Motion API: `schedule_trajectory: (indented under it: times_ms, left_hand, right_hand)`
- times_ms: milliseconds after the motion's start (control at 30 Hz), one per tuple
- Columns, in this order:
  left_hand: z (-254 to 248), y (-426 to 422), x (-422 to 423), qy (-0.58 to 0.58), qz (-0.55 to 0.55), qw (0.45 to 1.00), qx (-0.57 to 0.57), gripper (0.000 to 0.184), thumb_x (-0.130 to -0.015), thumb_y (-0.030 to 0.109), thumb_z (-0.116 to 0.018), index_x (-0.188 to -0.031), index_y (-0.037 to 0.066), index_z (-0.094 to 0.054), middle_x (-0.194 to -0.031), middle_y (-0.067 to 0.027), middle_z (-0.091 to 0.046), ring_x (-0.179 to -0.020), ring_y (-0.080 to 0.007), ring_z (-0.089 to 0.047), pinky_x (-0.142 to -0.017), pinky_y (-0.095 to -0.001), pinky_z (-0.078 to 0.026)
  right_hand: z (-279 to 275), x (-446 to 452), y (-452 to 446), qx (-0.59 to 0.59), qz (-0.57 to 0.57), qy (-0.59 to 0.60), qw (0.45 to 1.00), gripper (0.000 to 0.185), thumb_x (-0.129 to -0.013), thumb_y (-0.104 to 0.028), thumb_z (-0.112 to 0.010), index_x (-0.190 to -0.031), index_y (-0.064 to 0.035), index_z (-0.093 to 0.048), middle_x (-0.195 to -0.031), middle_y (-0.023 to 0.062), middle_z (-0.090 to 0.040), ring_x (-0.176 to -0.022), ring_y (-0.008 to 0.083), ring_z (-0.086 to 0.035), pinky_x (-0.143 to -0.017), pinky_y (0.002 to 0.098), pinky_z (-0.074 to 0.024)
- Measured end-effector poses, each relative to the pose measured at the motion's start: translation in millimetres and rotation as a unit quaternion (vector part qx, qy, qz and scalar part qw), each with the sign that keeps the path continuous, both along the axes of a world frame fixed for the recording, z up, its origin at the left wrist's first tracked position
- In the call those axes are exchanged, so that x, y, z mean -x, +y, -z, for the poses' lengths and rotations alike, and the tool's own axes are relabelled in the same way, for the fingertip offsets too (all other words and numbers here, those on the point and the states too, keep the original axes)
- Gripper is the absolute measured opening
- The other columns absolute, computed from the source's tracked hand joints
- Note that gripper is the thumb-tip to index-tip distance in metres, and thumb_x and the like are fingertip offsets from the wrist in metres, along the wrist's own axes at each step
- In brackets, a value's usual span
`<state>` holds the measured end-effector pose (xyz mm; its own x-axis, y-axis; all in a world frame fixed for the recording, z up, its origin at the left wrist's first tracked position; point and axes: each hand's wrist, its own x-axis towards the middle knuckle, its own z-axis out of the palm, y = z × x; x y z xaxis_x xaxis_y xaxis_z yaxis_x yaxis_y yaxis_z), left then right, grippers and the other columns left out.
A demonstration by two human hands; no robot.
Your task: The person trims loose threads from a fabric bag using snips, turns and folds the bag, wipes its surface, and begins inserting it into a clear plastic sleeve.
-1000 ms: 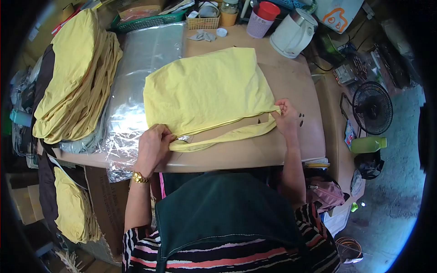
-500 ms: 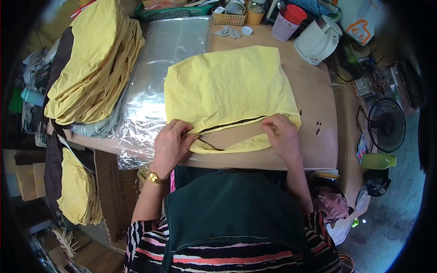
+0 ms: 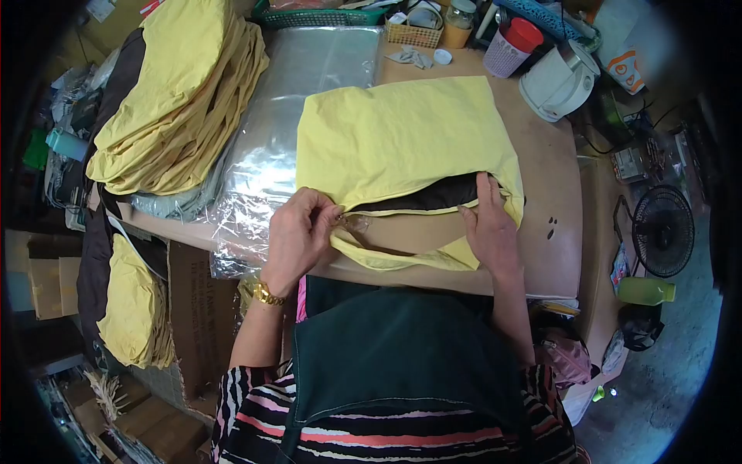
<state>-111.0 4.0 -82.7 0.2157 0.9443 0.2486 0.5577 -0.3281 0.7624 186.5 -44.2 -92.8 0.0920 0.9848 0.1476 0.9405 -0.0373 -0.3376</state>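
Observation:
A yellow cloth bag [image 3: 402,139] with a dark lining [image 3: 433,195] lies on the table in front of me. Its mouth gapes toward me, and a yellow strap [image 3: 386,259] loops below it. My left hand [image 3: 300,232] is closed, thumb and fingers pinching the bag's rim at the left end of the mouth. A small clear, shiny bit [image 3: 357,223] shows beside those fingertips; I cannot make out what it is. At the right end of the mouth, my right hand [image 3: 492,228] has its fingers stretched out against the bag, thumb apart at the lower rim.
Left of the bag are clear plastic sheets [image 3: 309,93] and a tall pile of yellow cloth pieces [image 3: 170,100]. A white kettle [image 3: 558,81], a lilac cup [image 3: 506,54] and a small basket [image 3: 413,35] stand at the back. A black fan [image 3: 663,230] is at right.
The bag's mouth has widened, showing more dark lining. My right hand has gone from curled fingers to straightened ones at the opening. My left hand still pinches the rim. The view has shifted slightly.

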Motion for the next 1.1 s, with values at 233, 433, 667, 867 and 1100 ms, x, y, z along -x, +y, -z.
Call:
schedule_trajectory:
  times_ms: [233, 433, 667, 867, 1100]
  left_hand:
    - [-21, -11, -29, 0.03, 0.12, 0.982, -0.145, 0.033, -0.07, -0.007, -0.065, -0.101, 0.003, -0.059, -0.093, -0.0158, -0.058, -0.093, -0.0355, -0.057, -0.081, -0.0415, -0.047]
    - [29, 11, -80, 0.162, 0.214, 0.956, -0.12, 0.039, -0.078, 0.0, -0.055, -0.117, -0.005, -0.052, -0.1, -0.0234, -0.058, -0.096, -0.0382, -0.056, -0.086, -0.042, -0.046]
    - [13, 30, -107, 0.202, 0.207, 0.956, -0.054, 0.039, -0.078, 0.001, -0.051, -0.116, -0.007, -0.051, -0.104, -0.0274, -0.059, -0.098, -0.0402, -0.057, -0.086, -0.0409, -0.047]
    - [42, 26, -120, 0.278, 0.243, 0.929, -0.014, 0.046, -0.083, 0.011, -0.047, -0.125, -0.008, -0.052, -0.112, -0.0276, -0.06, -0.101, -0.0372, -0.06, -0.09, -0.0434, -0.047]
    - [79, 80, -147, 0.204, 0.183, 0.943, -0.187, 0.037, -0.085, 0.018, -0.05, -0.115, -0.003, -0.06, -0.105, -0.0216, -0.066, -0.094, -0.0367, -0.064, -0.086, -0.0456, -0.049]
  right_hand:
    - [-2, 14, 1, -0.024, -0.01, 0.072, 0.997, 0.065, -0.087, -0.014, -0.064, -0.142, -0.0022, -0.03, -0.099, 0.0146, -0.069, -0.088, 0.0338, -0.066, -0.072, 0.0412, -0.0523]
    - [36, 44, -5, 0.05, -0.189, -0.023, 0.981, 0.046, -0.089, -0.019, -0.059, -0.13, -0.001, -0.049, -0.14, 0.0199, -0.043, -0.132, 0.036, -0.036, -0.106, 0.0496, -0.031]
    - [43, 46, -11, 0.089, -0.206, 0.004, 0.974, 0.05, -0.094, -0.027, -0.05, -0.135, -0.0005, -0.045, -0.146, 0.0185, -0.038, -0.141, 0.0372, -0.024, -0.116, 0.0524, -0.015]
    - [49, 43, -14, 0.073, -0.216, 0.019, 0.973, 0.049, -0.096, -0.028, -0.046, -0.137, -0.0001, -0.043, -0.148, 0.0194, -0.035, -0.142, 0.0378, -0.021, -0.116, 0.0543, -0.0109]
    - [39, 45, -14, 0.105, -0.246, -0.022, 0.963, 0.056, -0.093, -0.025, -0.052, -0.144, -0.0074, -0.036, -0.152, 0.0156, -0.029, -0.144, 0.0361, -0.017, -0.116, 0.0536, -0.011]
